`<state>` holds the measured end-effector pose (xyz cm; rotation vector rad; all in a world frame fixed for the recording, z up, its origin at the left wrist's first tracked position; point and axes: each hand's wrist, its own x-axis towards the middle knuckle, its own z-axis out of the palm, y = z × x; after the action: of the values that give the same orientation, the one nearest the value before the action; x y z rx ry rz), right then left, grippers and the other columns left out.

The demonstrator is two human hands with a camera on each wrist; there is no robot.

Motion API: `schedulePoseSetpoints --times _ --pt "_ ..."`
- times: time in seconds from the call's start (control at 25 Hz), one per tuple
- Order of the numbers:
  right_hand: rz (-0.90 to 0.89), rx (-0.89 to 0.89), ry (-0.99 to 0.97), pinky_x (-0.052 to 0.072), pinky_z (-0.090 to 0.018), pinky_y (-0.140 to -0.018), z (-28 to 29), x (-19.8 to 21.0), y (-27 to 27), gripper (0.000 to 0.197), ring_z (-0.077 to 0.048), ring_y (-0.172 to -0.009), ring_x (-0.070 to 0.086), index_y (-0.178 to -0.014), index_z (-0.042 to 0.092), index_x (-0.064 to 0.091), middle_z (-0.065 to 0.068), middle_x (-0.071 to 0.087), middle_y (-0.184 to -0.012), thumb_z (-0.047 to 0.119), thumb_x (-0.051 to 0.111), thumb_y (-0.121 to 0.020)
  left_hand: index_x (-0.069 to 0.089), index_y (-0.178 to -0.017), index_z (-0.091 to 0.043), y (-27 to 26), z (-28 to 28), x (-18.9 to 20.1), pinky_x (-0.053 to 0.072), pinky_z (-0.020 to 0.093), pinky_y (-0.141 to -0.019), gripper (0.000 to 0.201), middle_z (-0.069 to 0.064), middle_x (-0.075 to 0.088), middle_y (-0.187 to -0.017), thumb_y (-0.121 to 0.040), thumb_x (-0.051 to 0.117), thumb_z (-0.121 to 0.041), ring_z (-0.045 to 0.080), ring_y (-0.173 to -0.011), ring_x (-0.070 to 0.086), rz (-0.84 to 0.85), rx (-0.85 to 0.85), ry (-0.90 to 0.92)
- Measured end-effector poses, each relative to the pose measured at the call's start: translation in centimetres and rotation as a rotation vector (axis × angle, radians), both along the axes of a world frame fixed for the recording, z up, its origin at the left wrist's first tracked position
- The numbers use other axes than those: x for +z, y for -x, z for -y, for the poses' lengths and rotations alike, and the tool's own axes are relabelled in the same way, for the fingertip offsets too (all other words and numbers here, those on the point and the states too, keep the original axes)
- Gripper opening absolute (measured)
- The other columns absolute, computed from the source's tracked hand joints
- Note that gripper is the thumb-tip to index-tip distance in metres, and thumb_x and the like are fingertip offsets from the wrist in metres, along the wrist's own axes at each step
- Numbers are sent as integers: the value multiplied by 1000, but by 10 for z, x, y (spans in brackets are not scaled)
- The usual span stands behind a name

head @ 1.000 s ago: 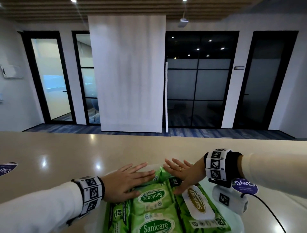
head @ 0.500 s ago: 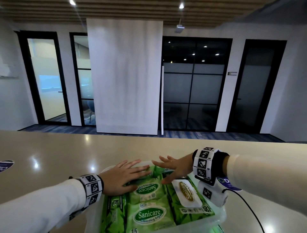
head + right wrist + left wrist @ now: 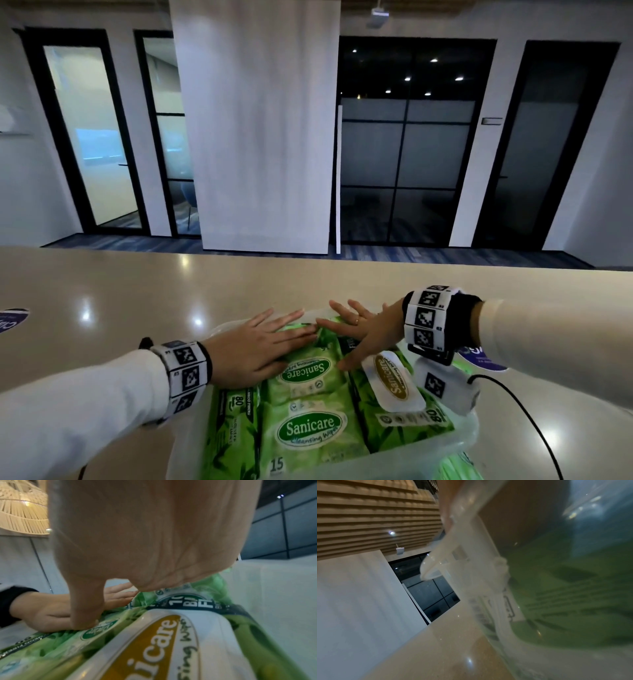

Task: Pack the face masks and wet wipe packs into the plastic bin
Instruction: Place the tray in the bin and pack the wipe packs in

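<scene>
Both hands lie flat with fingers straight — left hand (image 3: 255,346) and right hand (image 3: 363,330) pressing the green wet wipe packs (image 3: 310,428) at the plastic bin's (image 3: 460,440) far end. The heaped packs could spring up or slide out once released. No face masks are visible — perhaps buried beneath.

Left hand (image 3: 255,346) and right hand (image 3: 364,329) flat, palms down, fingers straight, fingertips nearly meeting.

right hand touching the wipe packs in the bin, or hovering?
Touching. In the right wrist view the right hand has its thumb tip pressed onto a green wipe pack; the head view shows its fingers flat on the packs.
</scene>
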<state>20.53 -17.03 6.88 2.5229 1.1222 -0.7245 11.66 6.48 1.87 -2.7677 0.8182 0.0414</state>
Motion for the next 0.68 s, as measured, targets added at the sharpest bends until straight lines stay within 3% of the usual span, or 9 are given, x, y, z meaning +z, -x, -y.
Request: schedulePoseSetpoints --times 0.16,0.24,0.32,0.4,0.52,0.6,0.68 --pt "-1 -21 -41 -10 -62 -111 -8 -6 -1 86 -24 -143 -24 -146 47 -14 10 -30 -154 69 44 -85 -12 -150 -37 -3 -4 0 -19 39 -115 57 -22 -19 -156 -102 17 -46 4 -141 -31 2 6 22" --pt "-118 -72 -122 -10 -57 -114 -12 -2 -11 76 -28 -145 -20 -149 41 -7 2 -22 -158 62 38 -92 -7 -151 -40 -2 -6 -1 -16 39 -116 56 -22 -16 -157 -100 15 -50 4 -142 -28 6 6 57" --pt "-343 -198 -328 -9 -52 -116 -7 14 -18 72 -27 -147 -12 -151 37 3 -1 -12 -160 64 34 -92 1 -149 -45 -1 -9 -1 -13 41 -118 56 -24 -14 -157 -96 8 -59 2 -144 -22 2 38 128" --pt "-418 -331 -562 -5 -45 -116 14 33 -21 65 -18 -147 -3 -151 33 16 4 1 -161 61 31 -94 3 -147 -51 -1 -12 -1 -9 44 -118 57 -28 -14 -155 -92 4 -64 0 -145 -13 15 102 218" --pt "-186 -467 -663 11 -36 -115 56 33 -37 53 -17 -145 19 -147 25 34 5 26 -156 48 32 -100 -12 -144 -51 -1 -15 -3 -11 45 -117 65 -25 -20 -154 -83 -6 -73 5 -146 -11 27 200 217" --pt "-20 -493 -516 20 -32 -113 86 17 -48 47 -19 -139 33 -144 25 41 1 36 -152 42 42 -100 -22 -143 -46 0 -14 -4 -7 49 -119 74 -21 -28 -152 -77 -12 -78 8 -145 -18 -3 214 155" --pt "25 -526 -347 26 -30 -112 118 -15 -64 46 -20 -136 37 -143 29 41 -2 37 -151 25 51 -97 -28 -141 -45 0 -12 -5 -6 49 -119 77 -16 -36 -150 -75 -11 -79 12 -145 -23 -25 199 107"
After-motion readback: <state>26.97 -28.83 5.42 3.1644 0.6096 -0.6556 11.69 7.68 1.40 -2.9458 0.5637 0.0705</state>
